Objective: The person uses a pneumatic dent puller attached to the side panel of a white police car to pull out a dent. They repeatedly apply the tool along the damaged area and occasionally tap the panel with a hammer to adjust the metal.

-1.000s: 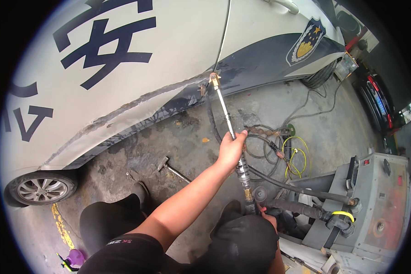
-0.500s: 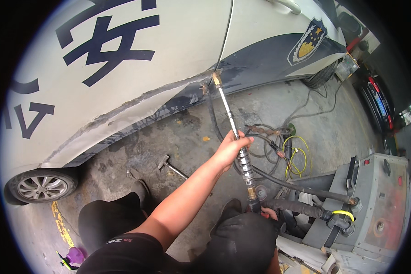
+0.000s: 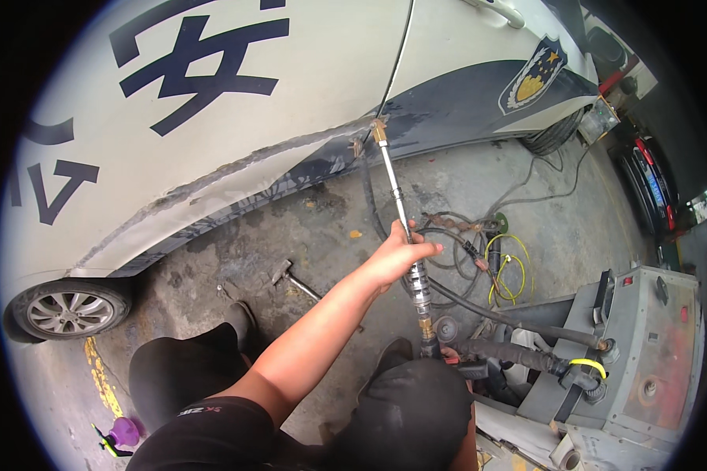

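My left hand (image 3: pixel 399 255) is closed around the metal shaft of a slide-hammer dent puller (image 3: pixel 393 173), just above its ribbed grip section. The puller's brass tip meets the lower side of a white and dark-blue car (image 3: pixel 212 118), at the door seam where a long, ground-bare crease ends. At the puller's rear, by my right knee, my right hand (image 3: pixel 450 355) wraps the dark handle with a red part; most of that hand is hidden. Beside the tip, a clamp (image 3: pixel 357 147) with a thick cable is attached at the car's lower edge.
A grey welding machine (image 3: pixel 644 353) with thick cables stands at the right. Coiled cables and a yellow hose (image 3: pixel 513 279) lie on the concrete floor. A hammer (image 3: pixel 297 281) lies by my left forearm. A purple spray bottle (image 3: pixel 124 432) stands at lower left. Another car (image 3: pixel 644 184) is at far right.
The view has shifted slightly. My left hand keeps its grip on the puller's shaft, and the brass tip stays against the car near the seam. The rear handle has turned a little.
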`<state>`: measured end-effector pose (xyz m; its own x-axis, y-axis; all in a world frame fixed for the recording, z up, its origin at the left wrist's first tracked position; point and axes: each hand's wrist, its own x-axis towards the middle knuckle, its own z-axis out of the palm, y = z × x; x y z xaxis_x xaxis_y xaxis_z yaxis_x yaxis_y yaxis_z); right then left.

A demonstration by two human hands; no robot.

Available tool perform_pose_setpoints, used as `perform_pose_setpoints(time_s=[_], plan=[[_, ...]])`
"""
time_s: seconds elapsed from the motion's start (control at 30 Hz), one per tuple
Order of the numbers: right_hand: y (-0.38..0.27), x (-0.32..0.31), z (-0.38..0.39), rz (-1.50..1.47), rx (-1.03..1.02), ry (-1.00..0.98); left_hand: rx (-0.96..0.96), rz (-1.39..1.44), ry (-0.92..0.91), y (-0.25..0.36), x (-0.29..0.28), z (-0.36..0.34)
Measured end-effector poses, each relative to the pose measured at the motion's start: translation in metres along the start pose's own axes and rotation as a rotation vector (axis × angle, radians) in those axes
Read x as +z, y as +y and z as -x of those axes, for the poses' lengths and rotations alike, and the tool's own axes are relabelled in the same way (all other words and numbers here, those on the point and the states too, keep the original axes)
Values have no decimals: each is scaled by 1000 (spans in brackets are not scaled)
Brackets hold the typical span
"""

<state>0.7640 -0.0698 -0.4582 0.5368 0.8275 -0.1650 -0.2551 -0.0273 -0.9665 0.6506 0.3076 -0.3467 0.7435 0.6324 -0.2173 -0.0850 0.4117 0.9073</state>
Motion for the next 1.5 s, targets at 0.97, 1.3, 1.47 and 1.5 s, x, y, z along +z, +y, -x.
perform_pose_setpoints(time_s=[0.97, 1.3, 1.47, 1.5], plan=[[45, -9, -2, -246, 124, -60, -39, 26, 37, -19, -20, -2], [57, -5, -9, -304, 128, -106, -26, 43, 33, -16, -18, -2], [64, -5, -17, -352, 127, -142, -31, 73, 46, -15, -19, -1], [66, -5, -18, -367, 125, -154, -37, 82, 39, -15, -20, -2]])
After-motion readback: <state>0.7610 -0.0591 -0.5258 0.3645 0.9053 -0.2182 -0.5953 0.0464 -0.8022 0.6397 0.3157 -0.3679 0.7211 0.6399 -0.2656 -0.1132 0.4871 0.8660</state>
